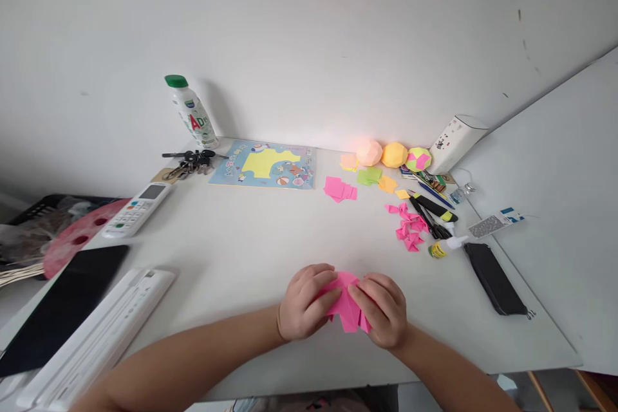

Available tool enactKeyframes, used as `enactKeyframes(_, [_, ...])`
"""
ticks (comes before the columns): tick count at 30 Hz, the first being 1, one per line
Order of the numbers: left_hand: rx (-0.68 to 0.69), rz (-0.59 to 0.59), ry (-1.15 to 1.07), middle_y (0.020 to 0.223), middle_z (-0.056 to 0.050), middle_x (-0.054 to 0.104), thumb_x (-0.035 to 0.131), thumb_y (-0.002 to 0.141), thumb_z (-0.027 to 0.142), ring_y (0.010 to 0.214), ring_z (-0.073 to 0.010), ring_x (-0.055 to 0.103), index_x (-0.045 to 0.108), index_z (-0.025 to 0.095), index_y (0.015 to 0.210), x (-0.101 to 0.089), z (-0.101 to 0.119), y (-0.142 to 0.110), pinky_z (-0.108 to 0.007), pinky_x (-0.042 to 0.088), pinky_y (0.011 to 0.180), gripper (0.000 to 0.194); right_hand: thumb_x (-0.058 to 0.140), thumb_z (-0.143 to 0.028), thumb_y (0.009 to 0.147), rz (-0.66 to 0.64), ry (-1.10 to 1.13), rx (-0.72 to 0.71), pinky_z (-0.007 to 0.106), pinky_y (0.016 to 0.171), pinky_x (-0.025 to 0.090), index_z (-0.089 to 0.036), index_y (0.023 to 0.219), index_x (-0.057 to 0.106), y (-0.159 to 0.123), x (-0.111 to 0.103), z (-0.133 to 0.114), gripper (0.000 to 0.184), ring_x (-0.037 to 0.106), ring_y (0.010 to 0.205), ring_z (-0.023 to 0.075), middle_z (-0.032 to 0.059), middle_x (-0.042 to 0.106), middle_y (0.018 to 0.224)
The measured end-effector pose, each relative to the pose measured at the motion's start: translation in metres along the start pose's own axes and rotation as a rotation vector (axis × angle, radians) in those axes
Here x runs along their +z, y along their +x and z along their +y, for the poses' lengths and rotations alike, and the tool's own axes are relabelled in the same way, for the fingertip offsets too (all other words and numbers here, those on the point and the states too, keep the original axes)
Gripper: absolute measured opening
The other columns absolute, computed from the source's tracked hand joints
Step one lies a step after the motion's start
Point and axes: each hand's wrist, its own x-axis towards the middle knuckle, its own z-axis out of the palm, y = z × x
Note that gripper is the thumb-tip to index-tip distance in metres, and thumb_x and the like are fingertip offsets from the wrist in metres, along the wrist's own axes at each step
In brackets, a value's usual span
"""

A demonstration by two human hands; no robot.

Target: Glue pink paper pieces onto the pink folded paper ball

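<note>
Between my two hands, above the front part of the table, is a pink folded-paper piece (348,309) with a rounded top and pointed flaps hanging down. My left hand (309,302) grips its left side, fingers curled over it. On the other side my right hand (381,309) pinches the paper with thumb and fingers. Parts of the piece are hidden behind the fingers. Several small pink folded units (409,228) lie in a loose heap to the right. Further back are pink paper squares (339,188). Finished paper balls, peach (369,152), orange (394,155) and yellow-pink (418,159), sit by the wall.
Right of the heap lie a glue bottle (445,246), a box cutter (437,208) and a black pouch (495,279). A blue booklet (264,165), keys (193,162) and a bottle (193,112) stand back left. A remote (138,209) and white device (99,335) lie left.
</note>
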Motion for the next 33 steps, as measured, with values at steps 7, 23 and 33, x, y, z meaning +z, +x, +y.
enactKeyframes(7, [0.001, -0.011, 0.048, 0.098, -0.012, 0.055, 0.051, 0.081, 0.012, 0.095, -0.0247, 0.056, 0.055, 0.015, 0.098, 0.001, 0.001, 0.004, -0.036, 0.054, 0.066, 0.018, 0.045, -0.007, 0.083, -0.015, -0.030, 0.003, 0.032, 0.060, 0.050, -0.015, 0.116, 0.060, 0.001, 0.003, 0.000, 0.037, 0.053, 0.075, 0.0205, 0.0082, 0.064, 0.077])
enactKeyframes(23, [-1.116, -0.545, -1.780, 0.131, -0.022, 0.044, 0.038, 0.070, 0.077, 0.116, -0.0372, 0.048, 0.034, 0.020, 0.136, 0.004, 0.005, 0.027, -0.053, 0.045, 0.085, 0.088, 0.060, -0.006, 0.077, 0.046, 0.436, 0.255, 0.039, 0.068, 0.051, -0.035, 0.104, 0.065, 0.008, 0.000, 0.032, 0.040, 0.051, 0.091, 0.0223, 0.0050, 0.057, 0.095])
enactKeyframes(33, [-1.386, -0.244, -1.456, 0.112, -0.014, 0.060, 0.046, 0.081, 0.061, 0.089, -0.0236, 0.060, 0.043, 0.021, 0.129, 0.003, -0.004, 0.027, -0.040, 0.045, 0.082, 0.063, 0.056, -0.025, 0.084, 0.028, 0.680, 1.057, 0.043, 0.095, 0.043, -0.027, 0.121, 0.050, -0.016, 0.016, 0.036, 0.038, 0.053, 0.107, 0.0225, 0.0087, 0.054, 0.118])
